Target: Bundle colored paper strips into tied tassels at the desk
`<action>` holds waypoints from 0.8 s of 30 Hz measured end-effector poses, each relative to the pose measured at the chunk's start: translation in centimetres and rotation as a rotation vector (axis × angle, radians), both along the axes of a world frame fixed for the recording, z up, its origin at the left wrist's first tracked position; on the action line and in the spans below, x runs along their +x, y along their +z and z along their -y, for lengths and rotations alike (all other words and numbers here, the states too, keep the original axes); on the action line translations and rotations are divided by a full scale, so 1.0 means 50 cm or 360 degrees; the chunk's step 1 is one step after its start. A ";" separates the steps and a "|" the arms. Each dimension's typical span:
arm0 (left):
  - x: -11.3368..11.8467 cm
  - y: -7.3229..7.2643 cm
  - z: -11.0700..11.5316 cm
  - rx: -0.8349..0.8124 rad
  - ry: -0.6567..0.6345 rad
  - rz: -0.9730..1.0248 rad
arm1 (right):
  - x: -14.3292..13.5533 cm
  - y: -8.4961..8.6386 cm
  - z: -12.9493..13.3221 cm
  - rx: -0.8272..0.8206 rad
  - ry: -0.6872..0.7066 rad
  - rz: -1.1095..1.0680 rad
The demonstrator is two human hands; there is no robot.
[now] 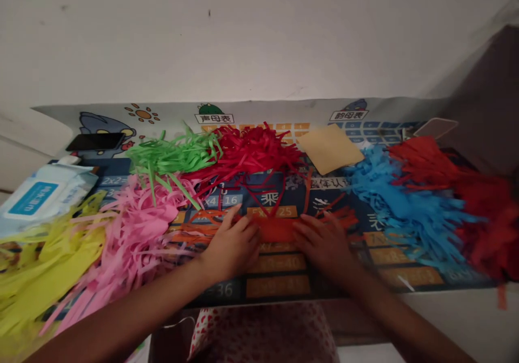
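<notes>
A strip of orange fringed tissue paper (276,229) lies across the table mat in front of me, its cut ends spreading out to both sides. My left hand (237,238) grips its left part, fingers curled over the paper and one finger pointing up. On the other side, my right hand (326,244) has its fingers bent onto the right part of the same paper. The undersides of both hands are hidden. Just beyond lies a heap of red paper strips (257,152), some trailing toward the orange paper.
Green (174,154), pink (141,217) and yellow fringed paper (52,260) lie to the left, near a wipes packet (44,195) and a dark phone (96,142). Rightward are a tan paper square (330,149), blue fringe (405,206) and more red fringe (486,217). A wall (259,38) stands behind.
</notes>
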State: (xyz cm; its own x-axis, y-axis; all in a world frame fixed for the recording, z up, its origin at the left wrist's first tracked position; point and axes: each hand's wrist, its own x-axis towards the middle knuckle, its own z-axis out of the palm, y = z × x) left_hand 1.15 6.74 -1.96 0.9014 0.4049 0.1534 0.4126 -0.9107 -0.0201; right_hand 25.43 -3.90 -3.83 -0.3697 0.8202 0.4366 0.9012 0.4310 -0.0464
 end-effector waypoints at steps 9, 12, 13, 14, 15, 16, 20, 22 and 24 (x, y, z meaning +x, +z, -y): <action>0.018 -0.022 0.001 0.0118 0.0139 0.0149 | -0.007 0.033 -0.049 -0.0041 -0.0222 -0.0176; 0.016 -0.028 0.001 0.0159 0.0137 0.0142 | -0.063 0.031 -0.040 -0.0084 -0.0170 -0.0076; 0.014 -0.030 0.002 0.0181 0.0128 0.0134 | -0.075 0.021 -0.039 -0.0083 -0.0115 -0.0051; 0.010 -0.031 0.004 0.0199 0.0114 0.0135 | -0.080 0.007 -0.040 -0.0078 -0.0077 -0.0042; 0.004 -0.032 0.004 0.0202 0.0101 0.0144 | -0.078 -0.009 -0.041 -0.0078 -0.0066 -0.0060; -0.002 -0.032 0.004 0.0178 0.0092 0.0166 | -0.069 -0.023 -0.043 -0.0085 -0.0078 -0.0112; -0.026 -0.023 -0.011 -0.0166 0.0119 0.0364 | -0.008 -0.047 -0.048 -0.0284 -0.0180 -0.0465; -0.029 -0.015 -0.024 -0.0367 0.0189 0.0440 | 0.011 -0.037 -0.051 -0.0454 -0.0234 -0.0592; -0.025 -0.009 -0.035 -0.0516 0.0275 0.0448 | 0.012 -0.025 -0.056 -0.0559 -0.0315 -0.0645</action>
